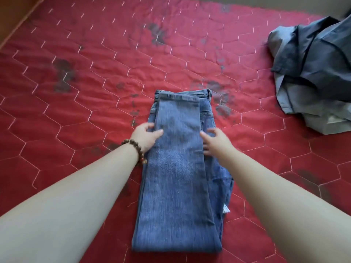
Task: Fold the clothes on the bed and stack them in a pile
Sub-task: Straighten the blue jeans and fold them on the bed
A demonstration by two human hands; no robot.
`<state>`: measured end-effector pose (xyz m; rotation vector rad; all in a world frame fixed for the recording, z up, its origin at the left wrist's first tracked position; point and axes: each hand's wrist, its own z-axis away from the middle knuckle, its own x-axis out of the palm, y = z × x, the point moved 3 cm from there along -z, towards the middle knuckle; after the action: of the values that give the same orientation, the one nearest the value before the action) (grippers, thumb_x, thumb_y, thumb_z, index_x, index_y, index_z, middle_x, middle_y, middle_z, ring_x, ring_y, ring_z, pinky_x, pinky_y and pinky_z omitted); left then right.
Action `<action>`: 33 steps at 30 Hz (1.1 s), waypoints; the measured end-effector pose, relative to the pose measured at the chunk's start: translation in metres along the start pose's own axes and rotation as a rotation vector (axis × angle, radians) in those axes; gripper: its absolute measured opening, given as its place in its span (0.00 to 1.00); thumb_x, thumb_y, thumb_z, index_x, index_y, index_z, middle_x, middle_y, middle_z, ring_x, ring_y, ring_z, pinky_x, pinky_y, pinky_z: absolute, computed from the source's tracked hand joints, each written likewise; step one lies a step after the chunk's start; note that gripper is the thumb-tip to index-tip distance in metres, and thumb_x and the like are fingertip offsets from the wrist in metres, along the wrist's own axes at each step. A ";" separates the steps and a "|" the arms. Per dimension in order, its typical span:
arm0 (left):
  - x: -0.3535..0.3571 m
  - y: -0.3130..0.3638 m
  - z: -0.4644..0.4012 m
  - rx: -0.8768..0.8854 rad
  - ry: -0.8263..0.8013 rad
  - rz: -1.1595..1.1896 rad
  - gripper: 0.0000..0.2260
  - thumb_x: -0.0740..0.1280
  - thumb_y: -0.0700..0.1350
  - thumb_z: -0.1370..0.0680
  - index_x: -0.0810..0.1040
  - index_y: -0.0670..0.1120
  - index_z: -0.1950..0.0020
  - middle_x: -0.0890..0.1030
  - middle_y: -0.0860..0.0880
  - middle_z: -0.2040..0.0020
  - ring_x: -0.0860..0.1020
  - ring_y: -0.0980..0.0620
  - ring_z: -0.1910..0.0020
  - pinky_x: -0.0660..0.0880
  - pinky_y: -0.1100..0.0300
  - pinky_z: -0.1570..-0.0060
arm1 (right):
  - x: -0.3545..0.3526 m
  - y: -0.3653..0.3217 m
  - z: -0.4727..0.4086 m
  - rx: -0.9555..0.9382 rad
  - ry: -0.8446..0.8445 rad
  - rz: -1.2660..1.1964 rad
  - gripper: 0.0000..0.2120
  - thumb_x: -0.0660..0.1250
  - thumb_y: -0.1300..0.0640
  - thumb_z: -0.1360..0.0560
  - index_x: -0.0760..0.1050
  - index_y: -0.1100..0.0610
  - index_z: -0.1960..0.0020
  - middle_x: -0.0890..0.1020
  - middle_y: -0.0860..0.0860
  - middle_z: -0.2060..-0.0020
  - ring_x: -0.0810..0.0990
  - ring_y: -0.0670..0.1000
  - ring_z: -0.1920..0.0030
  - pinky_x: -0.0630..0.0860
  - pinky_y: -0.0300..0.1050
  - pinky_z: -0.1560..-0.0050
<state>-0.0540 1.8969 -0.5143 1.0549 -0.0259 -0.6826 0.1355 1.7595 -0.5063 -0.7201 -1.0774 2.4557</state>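
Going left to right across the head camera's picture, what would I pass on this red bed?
In order: brown wooden bead bracelet → left hand → folded blue denim jeans → right hand → crumpled grey-blue garment.

Soft even daylight, faint shadows, slight blur, wide-angle bending at edges

The bed (pixel 256 152) fills nearly the whole view, covered by a red quilt (pixel 85 111) with pale hexagon stitching and dark, faded flower prints. A wooden board (pixel 17 18) crosses the top left corner. A pale grey strip (pixel 284 3) lies beyond the far edge. Light is soft and even.
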 end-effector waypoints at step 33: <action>-0.019 -0.187 0.253 -0.590 -0.394 0.190 0.09 0.61 0.43 0.18 0.77 0.40 0.42 0.82 0.43 0.49 0.82 0.48 0.54 0.80 0.51 0.55 | -0.005 0.214 0.231 0.249 -0.209 0.155 0.08 0.68 0.60 0.24 0.77 0.61 0.61 0.79 0.53 0.64 0.74 0.49 0.63 0.68 0.44 0.60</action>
<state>-0.2481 1.6489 -0.5296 0.3380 -0.2480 -0.6593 -0.0212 1.4875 -0.5325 -0.4939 -0.7869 2.7837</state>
